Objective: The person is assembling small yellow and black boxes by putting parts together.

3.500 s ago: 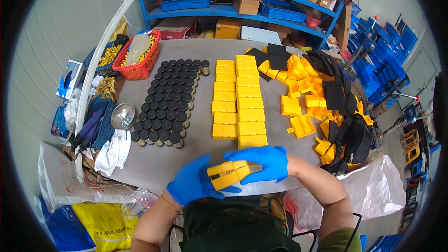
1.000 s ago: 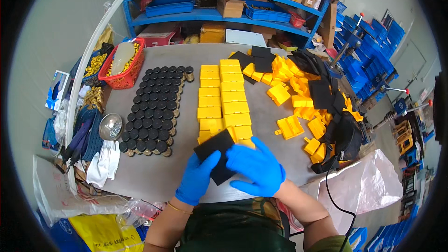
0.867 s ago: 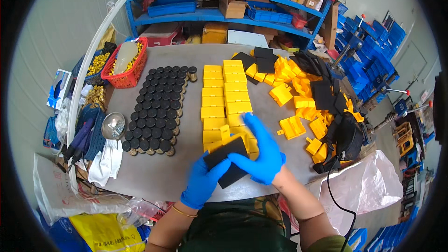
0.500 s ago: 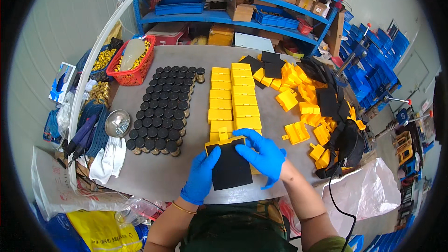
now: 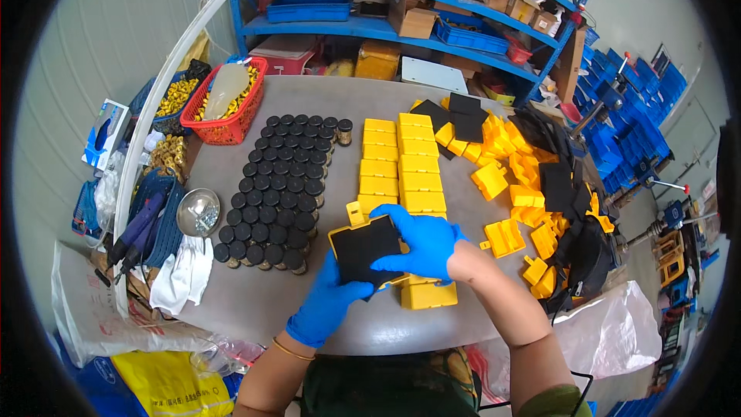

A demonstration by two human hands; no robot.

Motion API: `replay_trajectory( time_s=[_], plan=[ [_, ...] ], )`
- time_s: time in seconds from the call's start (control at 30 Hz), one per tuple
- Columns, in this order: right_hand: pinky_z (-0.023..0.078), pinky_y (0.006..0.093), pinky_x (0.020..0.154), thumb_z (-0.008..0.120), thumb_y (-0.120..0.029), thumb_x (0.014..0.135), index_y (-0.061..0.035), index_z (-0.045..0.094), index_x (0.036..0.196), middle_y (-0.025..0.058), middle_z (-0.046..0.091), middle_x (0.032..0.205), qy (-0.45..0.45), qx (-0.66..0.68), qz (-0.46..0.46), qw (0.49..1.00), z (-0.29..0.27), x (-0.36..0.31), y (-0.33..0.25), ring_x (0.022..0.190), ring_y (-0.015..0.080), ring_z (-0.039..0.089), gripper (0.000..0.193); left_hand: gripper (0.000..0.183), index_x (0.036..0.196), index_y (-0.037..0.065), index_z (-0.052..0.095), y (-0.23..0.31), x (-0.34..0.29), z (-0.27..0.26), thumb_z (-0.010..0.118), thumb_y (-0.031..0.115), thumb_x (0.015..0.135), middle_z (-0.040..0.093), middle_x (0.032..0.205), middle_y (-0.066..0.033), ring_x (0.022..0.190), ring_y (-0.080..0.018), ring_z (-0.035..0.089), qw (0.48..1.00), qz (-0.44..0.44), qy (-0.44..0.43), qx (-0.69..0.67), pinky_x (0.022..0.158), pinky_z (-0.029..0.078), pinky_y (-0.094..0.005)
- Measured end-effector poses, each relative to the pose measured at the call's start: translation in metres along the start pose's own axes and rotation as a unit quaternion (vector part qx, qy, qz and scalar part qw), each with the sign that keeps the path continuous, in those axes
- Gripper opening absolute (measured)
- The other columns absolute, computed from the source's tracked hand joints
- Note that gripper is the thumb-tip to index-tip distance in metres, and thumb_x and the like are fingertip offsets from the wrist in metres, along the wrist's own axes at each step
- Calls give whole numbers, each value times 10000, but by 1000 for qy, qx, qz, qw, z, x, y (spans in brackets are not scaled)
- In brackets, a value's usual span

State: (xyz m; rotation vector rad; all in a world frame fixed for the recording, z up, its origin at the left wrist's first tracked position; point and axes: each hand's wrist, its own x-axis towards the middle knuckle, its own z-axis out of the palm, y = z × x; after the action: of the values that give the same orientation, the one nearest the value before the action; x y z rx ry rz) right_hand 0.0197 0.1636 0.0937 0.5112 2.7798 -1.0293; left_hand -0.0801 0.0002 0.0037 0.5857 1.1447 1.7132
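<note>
In front of me, my left hand grips a yellow plastic case from its lower left, fingers wrapped round its edge. Over the case's open face lies a black square pad. My right hand clasps the case from the right, its fingers lying across the pad. Both hands wear blue gloves. A tabbed edge sticks up at the case's top, while its right side is hidden by my right hand. Just behind stand two columns of closed yellow cases, the nearest of them partly under my right hand.
Rows of black-capped jars stand at left, near a metal bowl, white gloves and a red basket of yellow pieces. Loose yellow cases, black pads and a black bag cover the right side.
The pad, earlier hanging toward me below the case's top edge, now lies tilted on the case. My right hand has moved from the top edge onto the pad. The view has shifted slightly.
</note>
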Motion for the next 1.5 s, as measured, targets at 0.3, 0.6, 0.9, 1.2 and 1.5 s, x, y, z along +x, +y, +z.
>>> replay_trajectory(
  time_s=[0.3, 0.6, 0.9, 1.2, 1.5],
  plan=[
    [448, 461, 905, 425, -349, 930, -147, 440, 1313, 160, 478, 1289, 172, -62, 35, 983, -20, 168, 56, 1114, 346, 515, 434, 457, 1250, 59, 475, -20, -3, -23, 582, 99, 808, 567, 1160, -160, 1036, -318, 583, 994, 14, 62, -84, 784, 544, -441],
    [351, 475, 985, 452, -342, 908, -161, 493, 1244, 145, 580, 1158, 206, -290, 59, 933, -1, 259, 87, 1094, 312, 527, 383, 455, 1264, 66, 471, -7, -6, -16, 470, 355, 914, 609, 1133, -106, 951, -242, 632, 980, -142, 83, -108, 703, 553, -422],
    [453, 398, 848, 632, -232, 787, -106, 591, 1094, 144, 631, 968, 213, 102, -140, 962, 4, 104, 34, 943, 317, 589, 334, 445, 1243, 54, 473, -21, -1, -18, 584, 247, 859, 604, 1109, -105, 991, -234, 611, 975, -123, 109, -149, 745, 540, -368],
    [349, 433, 1020, 659, -155, 803, -112, 467, 1301, 118, 501, 1279, 114, 38, -343, 932, 44, -28, 54, 1283, 321, 350, 535, 554, 1317, 57, 387, -9, -28, 3, 583, 238, 831, 517, 1239, -147, 1092, -273, 556, 956, -96, -25, -275, 839, 521, -438],
    [375, 348, 1001, 675, -125, 814, -108, 247, 1418, 133, 482, 1301, -97, 453, -139, 875, 54, -56, 44, 1144, 211, 507, 740, 566, 1376, 89, 316, 3, -57, 23, 537, 103, 854, 457, 1289, -117, 1140, -245, 518, 989, -94, -91, -74, 861, 522, -407]
  ],
)
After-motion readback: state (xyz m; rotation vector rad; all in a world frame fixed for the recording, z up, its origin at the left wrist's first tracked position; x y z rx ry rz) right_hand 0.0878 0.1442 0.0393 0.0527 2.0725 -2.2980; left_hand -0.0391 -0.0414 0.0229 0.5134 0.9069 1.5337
